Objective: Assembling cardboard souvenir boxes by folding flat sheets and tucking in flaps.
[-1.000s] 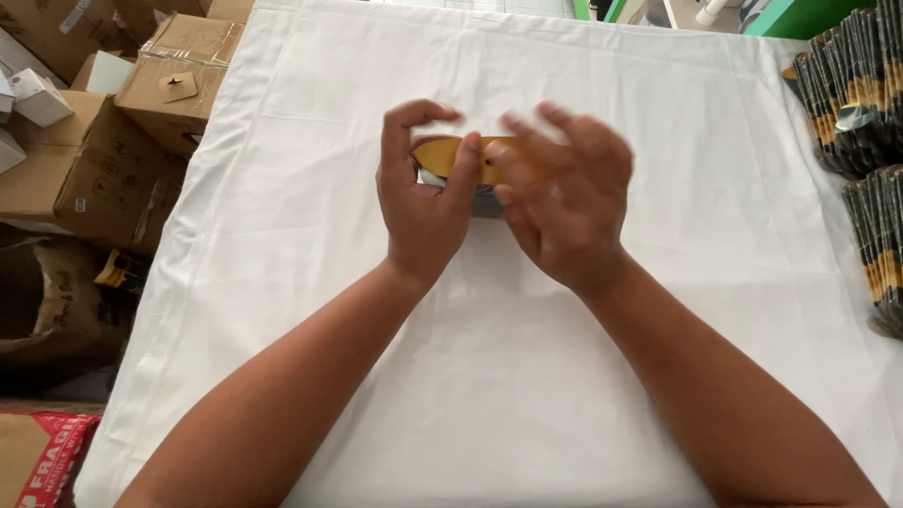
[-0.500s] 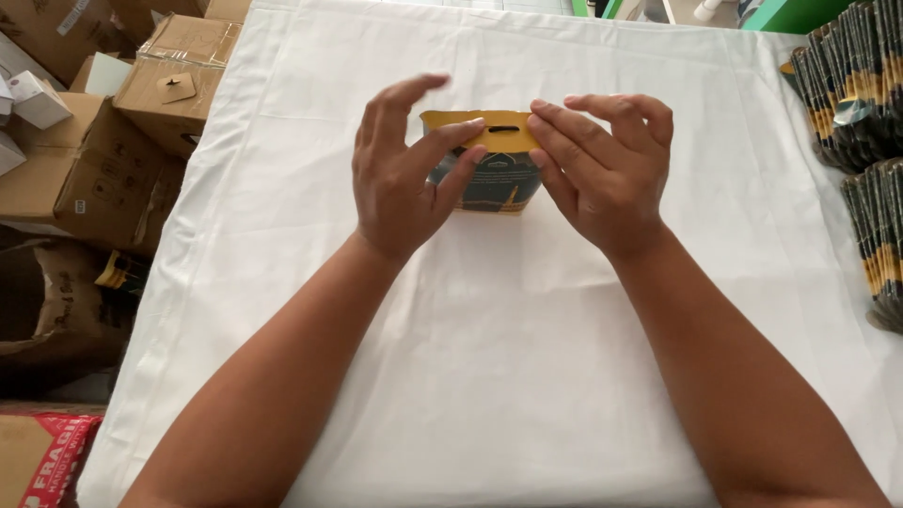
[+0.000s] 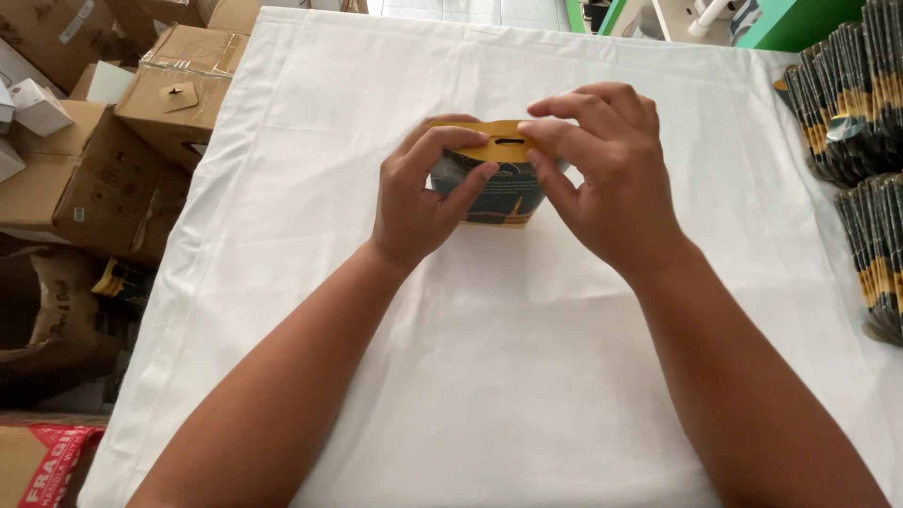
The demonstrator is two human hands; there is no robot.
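Pouch (image 3: 499, 188), dark with a yellow top strip and a hang slot, standing upright on the white cloth (image 3: 489, 376) at the middle of the counter, toward the far half. Bulging in the body, flattening toward the strip.

Left hand (image 3: 419, 202) gripping the pouch from the left: thumb lying across the dark front, fingers (image 3: 442, 141) curling over the left end of the yellow strip and pinching it. Right hand (image 3: 611, 179) meeting it from the right: fingers bunching together along the right end of the strip, thumb pressing against the front below, pinching the top edge. Both forearms reaching in from the near edge, converging on the pouch.

Cloth covering the whole counter, lying smooth with faint creases.

Stacks of flat pouches (image 3: 861, 103) standing on edge along the right side, dark with yellow bands, well apart from the hands; a second stack (image 3: 879, 254) sitting nearer on the same side.

Cardboard boxes (image 3: 103, 160) piling up off the left edge of the counter, some open, with a small white box (image 3: 38, 103) resting among them. Brown sack (image 3: 52, 320) slumping below, nearer.
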